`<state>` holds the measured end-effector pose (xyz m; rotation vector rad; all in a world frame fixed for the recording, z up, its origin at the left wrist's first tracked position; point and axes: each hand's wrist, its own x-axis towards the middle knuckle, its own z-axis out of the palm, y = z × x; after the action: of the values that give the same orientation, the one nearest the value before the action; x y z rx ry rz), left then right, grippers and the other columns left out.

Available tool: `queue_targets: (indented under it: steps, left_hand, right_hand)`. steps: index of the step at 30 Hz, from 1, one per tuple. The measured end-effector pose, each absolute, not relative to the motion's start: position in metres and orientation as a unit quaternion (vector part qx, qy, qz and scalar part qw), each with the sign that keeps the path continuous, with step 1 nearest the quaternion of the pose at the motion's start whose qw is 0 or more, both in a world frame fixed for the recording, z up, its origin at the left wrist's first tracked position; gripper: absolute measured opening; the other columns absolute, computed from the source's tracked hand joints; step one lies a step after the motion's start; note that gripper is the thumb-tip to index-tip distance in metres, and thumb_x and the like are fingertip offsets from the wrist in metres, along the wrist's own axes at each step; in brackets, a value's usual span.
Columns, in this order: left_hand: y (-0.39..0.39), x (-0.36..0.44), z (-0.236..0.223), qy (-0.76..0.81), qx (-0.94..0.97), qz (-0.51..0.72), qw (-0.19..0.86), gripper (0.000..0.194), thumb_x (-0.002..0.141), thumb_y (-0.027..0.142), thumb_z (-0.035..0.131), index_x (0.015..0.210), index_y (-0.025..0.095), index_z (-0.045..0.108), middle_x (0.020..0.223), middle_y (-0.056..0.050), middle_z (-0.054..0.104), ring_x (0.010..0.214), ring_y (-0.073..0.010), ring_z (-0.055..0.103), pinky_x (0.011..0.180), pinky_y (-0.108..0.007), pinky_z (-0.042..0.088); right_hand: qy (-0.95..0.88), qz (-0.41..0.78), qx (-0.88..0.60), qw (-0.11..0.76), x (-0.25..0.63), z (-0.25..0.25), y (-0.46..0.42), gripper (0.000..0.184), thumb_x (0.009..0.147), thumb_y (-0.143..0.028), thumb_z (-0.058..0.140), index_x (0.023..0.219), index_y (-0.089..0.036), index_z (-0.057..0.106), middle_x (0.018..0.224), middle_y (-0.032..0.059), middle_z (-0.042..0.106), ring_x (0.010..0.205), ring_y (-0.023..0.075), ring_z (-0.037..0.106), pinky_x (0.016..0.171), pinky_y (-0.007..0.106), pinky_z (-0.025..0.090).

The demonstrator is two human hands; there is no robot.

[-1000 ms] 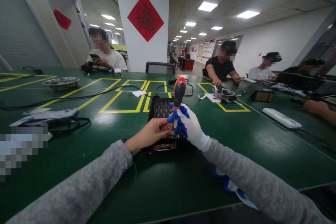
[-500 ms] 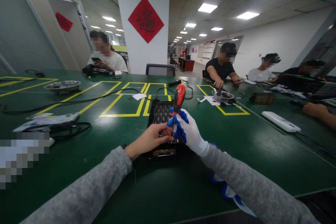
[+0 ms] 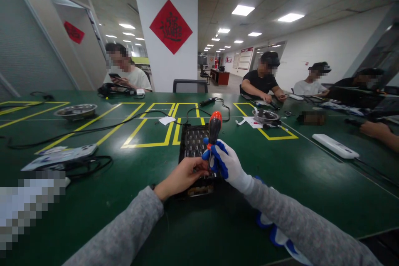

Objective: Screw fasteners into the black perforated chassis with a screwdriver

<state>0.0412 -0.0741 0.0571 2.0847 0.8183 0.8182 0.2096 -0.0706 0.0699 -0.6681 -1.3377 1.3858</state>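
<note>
Two fuzzy grey sleeves [image 3: 299, 212] slant inward: the gloved right hand [image 3: 233, 165] wraps a glossy, near-upright screwdriver [image 3: 215, 128] over a black, studded case [image 3: 192, 139]. The bare left hand [image 3: 182, 173] bunches beside the shaft, partly hiding the case; whether it pinches anything, I cannot tell. White paper [image 3: 167, 120] lies beyond.

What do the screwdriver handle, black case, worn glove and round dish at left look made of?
Screwdriver handle: probably plastic, semi-gloss; highlights on red and black.
Black case: likely hard plastic; dark, straight-edged walls.
Worn glove: matte white fabric with blue, perhaps rubbery, patches; weave unclear.
Round dish: probably metal, shiny; silvery reflections.
</note>
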Motion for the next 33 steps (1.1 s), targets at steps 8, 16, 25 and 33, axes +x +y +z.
queue_targets:
  steps: [8, 16, 25, 33]
  left_hand:
    - [-0.0717, 0.0431, 0.0577, 0.340, 0.804, 0.311, 0.376, 0.013, 0.080, 0.023, 0.060, 0.088, 0.014, 0.062, 0.084, -0.003, 0.065, 0.075, -0.0150, 0.061, 0.072, -0.026, 0.049]
    - [-0.0722, 0.0420, 0.0588, 0.328, 0.819, 0.314, 0.351, 0.009, 0.082, 0.019, 0.057, 0.085, 0.013, 0.063, 0.083, -0.003, 0.065, 0.078, -0.0154, 0.060, 0.076, -0.026, 0.048]
    - [-0.0723, 0.0421, 0.0547, 0.316, 0.839, 0.316, 0.309, 0.011, 0.083, 0.014, 0.051, 0.085, 0.013, 0.062, 0.083, -0.003, 0.063, 0.078, -0.0142, 0.058, 0.075, -0.025, 0.046]
    - [-0.0731, 0.0444, 0.0555, 0.331, 0.809, 0.329, 0.358, 0.017, 0.083, 0.026, 0.057, 0.092, 0.012, 0.061, 0.086, -0.004, 0.064, 0.075, -0.0142, 0.059, 0.073, -0.026, 0.049]
  right_hand:
    - [-0.564, 0.556, -0.287, 0.539, 0.2074, 0.0699, -0.0716, 0.026, 0.084, -0.037, 0.053, 0.101, -0.018, 0.053, 0.075, 0.0013, 0.061, 0.050, 0.0065, 0.050, 0.043, 0.018, 0.040]
    - [-0.563, 0.574, -0.279, 0.524, 0.2085, 0.0729, -0.0740, 0.030, 0.082, -0.041, 0.054, 0.101, -0.018, 0.052, 0.075, 0.0007, 0.061, 0.048, 0.0066, 0.049, 0.042, 0.018, 0.038]
    - [-0.554, 0.583, -0.253, 0.537, 0.2084, 0.0679, -0.0722, 0.027, 0.082, -0.039, 0.056, 0.098, -0.017, 0.053, 0.073, 0.0000, 0.061, 0.048, 0.0059, 0.049, 0.042, 0.017, 0.037]
    - [-0.553, 0.560, -0.261, 0.558, 0.2075, 0.0670, -0.0712, 0.028, 0.082, -0.041, 0.055, 0.099, -0.019, 0.052, 0.074, -0.0005, 0.061, 0.047, 0.0053, 0.048, 0.041, 0.017, 0.037]
